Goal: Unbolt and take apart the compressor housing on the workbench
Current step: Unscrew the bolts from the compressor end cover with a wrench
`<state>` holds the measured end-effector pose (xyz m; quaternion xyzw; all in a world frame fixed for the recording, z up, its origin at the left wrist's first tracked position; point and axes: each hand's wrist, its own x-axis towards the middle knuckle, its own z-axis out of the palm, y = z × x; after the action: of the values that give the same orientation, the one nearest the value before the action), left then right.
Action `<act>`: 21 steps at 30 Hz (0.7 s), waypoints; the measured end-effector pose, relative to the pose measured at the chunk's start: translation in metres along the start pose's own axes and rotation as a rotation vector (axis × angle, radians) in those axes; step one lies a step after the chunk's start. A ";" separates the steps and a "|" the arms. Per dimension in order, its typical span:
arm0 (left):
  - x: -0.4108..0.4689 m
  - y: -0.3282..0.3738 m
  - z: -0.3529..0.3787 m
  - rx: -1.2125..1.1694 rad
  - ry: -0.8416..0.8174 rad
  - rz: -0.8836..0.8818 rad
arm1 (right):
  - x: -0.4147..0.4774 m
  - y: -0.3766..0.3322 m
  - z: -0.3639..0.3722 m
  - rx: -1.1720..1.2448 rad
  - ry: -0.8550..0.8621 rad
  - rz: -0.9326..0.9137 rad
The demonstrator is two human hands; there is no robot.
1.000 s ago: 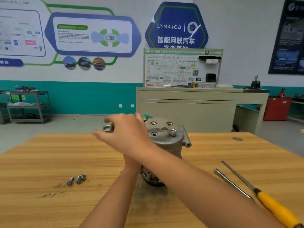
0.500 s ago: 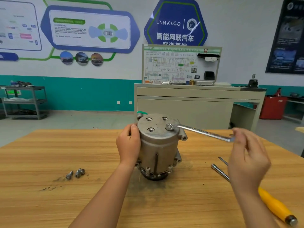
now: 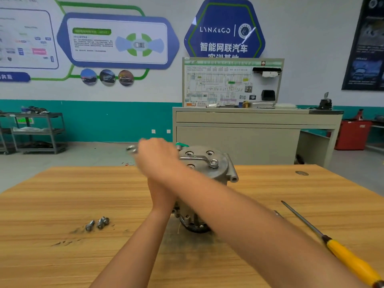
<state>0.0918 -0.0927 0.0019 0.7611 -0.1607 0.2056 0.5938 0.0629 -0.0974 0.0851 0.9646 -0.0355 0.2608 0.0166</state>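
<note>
Your right hand [image 3: 155,159] grips the wrench [image 3: 195,157] handle, left of the housing [image 3: 222,173]; shaft runs rightward to the bolt [image 3: 214,163]. Left hand [image 3: 161,194] grip: can't tell.

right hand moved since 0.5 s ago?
Yes. The right hand, holding the wrench, swung from the right of the compressor housing across to its left; the ring end stays on the same top bolt.

At twelve o'clock, the blue hexagonal wall sign [image 3: 224,19] reads "LYNK&CO", with "智能网联汽车" in white beneath. Print on the wiring board [image 3: 220,86] just under it is too small to read.
</note>
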 end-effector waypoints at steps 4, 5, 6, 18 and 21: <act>-0.025 0.023 -0.017 0.298 0.153 -0.027 | -0.088 -0.018 0.010 0.187 0.686 -0.315; -0.035 0.022 -0.013 0.111 0.146 -0.139 | -0.112 -0.010 0.013 0.357 0.798 -0.331; -0.035 0.007 -0.004 -0.090 0.067 -0.147 | -0.135 0.002 0.013 0.544 0.874 -0.290; -0.008 -0.006 0.010 -0.360 0.039 0.121 | -0.026 0.175 -0.030 0.848 0.545 0.874; -0.009 -0.001 0.014 -0.312 -0.012 0.131 | 0.029 0.140 -0.029 0.426 0.120 0.725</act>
<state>0.0868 -0.1056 -0.0064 0.6488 -0.2436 0.2120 0.6890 0.0627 -0.2368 0.1261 0.8547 -0.3166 0.3068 -0.2740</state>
